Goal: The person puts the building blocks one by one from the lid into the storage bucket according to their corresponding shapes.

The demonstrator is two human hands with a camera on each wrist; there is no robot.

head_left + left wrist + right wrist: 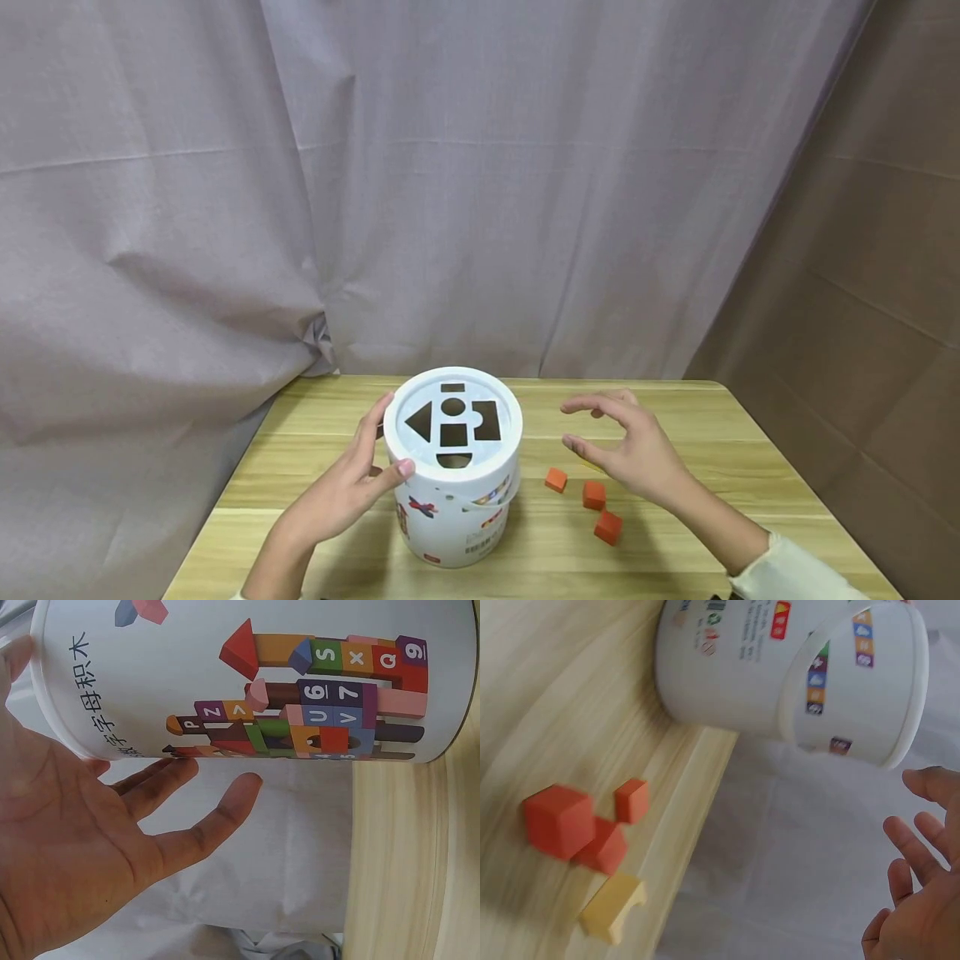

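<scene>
A white bucket [457, 533] stands upright on the table, its lid [420, 396] cut with a triangle, a circle, a square and several other holes. Against the bucket's left side, my left hand [337, 492] holds the rim, thumb at the front and fingers farther back. In the left wrist view, two lower fingers [217, 825] extend beside the printed wall. My right hand [633, 450] hovers right of the bucket, thumb and index finger spread apart with nothing between them. Below it lie a red cube [608, 527], another red block [594, 495] and a small orange block [556, 479].
A yellow arch-shaped block [613, 907] lies beside the red ones, mostly covered by my right hand in the head view. The bucket's white handle [791, 697] hangs along its side. Grey curtains [465, 208] stand behind the wooden table [720, 467] and on both sides.
</scene>
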